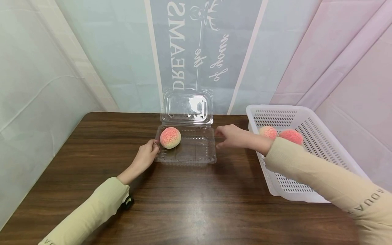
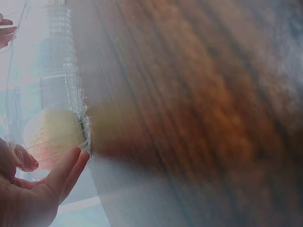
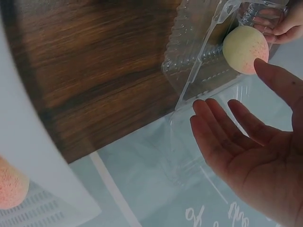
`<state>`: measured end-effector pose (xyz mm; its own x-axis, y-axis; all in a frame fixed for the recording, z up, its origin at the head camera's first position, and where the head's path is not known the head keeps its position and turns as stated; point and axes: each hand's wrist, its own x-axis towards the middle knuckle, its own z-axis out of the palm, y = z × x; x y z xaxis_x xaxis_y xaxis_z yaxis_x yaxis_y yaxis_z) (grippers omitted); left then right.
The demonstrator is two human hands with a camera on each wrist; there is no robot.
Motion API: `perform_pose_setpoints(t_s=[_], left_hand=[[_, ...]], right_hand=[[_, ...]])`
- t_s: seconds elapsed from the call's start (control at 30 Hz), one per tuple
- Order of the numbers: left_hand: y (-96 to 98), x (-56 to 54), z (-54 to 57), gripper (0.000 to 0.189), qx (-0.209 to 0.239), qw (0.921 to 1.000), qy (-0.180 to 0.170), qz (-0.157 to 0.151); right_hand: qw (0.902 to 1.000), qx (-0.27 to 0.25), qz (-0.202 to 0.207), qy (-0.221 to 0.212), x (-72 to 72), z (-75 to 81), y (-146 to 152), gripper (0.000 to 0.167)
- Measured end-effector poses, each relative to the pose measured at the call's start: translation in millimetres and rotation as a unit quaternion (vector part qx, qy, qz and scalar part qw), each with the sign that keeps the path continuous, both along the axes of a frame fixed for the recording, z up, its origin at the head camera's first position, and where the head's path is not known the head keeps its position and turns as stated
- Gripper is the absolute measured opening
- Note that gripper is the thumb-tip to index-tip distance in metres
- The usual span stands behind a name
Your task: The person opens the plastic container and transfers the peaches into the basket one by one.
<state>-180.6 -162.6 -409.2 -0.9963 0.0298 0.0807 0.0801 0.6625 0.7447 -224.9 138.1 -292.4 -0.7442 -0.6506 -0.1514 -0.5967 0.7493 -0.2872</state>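
A clear plastic clamshell box (image 1: 196, 149) lies on the table with its lid (image 1: 187, 107) raised against the backdrop. In its left half sits a pink and yellow peach (image 1: 170, 137), seen through the plastic in the left wrist view. My left hand (image 1: 147, 153) pinches the left rim of the box between thumb and fingers. Just beyond the right rim, my right hand (image 1: 231, 136) holds nothing; its fingers are spread and slightly bent in the right wrist view. Whether those fingertips touch the rim, I cannot tell.
To the right stands a white slotted plastic basket (image 1: 269, 180), partly behind the right sleeve. Inside it are a pale peach (image 1: 268, 132) and a redder peach (image 1: 292, 136). A printed cloth backdrop (image 1: 122, 51) rises behind the dark wooden table (image 1: 171, 207).
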Motion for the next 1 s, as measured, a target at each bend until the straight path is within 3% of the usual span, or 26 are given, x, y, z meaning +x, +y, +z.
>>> perform_pose_setpoints(t_s=[0.6, 1.0], left_hand=[[0.3, 1.2, 1.2, 0.031, -0.001, 1.0000, 0.005, 0.002], [0.1, 1.6, 1.2, 0.032, 0.005, 1.0000, 0.001, 0.002]], right_hand=[[0.9978, -0.034, -0.053, -0.019, 6.6, -1.1, -19, 0.042], [0.9966, -0.052, -0.062, -0.016, 4.2, -4.1, -31, 0.041]])
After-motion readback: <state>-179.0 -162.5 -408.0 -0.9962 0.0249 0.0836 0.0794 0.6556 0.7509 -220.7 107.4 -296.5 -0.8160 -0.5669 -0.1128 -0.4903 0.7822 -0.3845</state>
